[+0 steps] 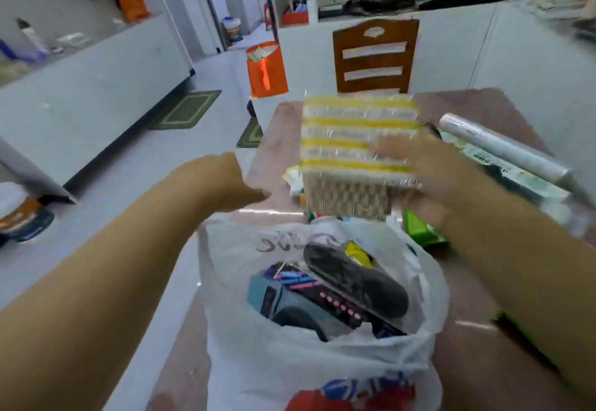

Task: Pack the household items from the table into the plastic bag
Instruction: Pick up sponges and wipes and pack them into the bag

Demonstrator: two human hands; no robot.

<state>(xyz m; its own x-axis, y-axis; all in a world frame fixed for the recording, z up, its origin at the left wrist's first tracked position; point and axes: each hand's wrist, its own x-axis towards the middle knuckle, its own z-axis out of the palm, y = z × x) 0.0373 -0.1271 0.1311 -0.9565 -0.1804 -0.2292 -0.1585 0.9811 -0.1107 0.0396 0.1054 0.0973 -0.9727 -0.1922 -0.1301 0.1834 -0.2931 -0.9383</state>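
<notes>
A white plastic bag point(290, 355) stands open on the table's near end, with a black brush, a dark striped box and a blue packet inside. My right hand point(432, 178) grips a wrapped pack of yellow-and-white sponges point(354, 139), held in the air just beyond the bag's mouth. My left hand point(225, 185) hovers to the left of the bag, above its far left rim; its fingers are bent down out of view and nothing shows in it. The whole view is motion-blurred.
On the reddish table point(483, 104) lie a roll of clear film point(503, 149), a flat green-printed packet point(516, 178) and a green pack point(422, 230) to the right. A wooden chair point(375, 55) stands at the far end, an orange bag point(267, 70) on the floor.
</notes>
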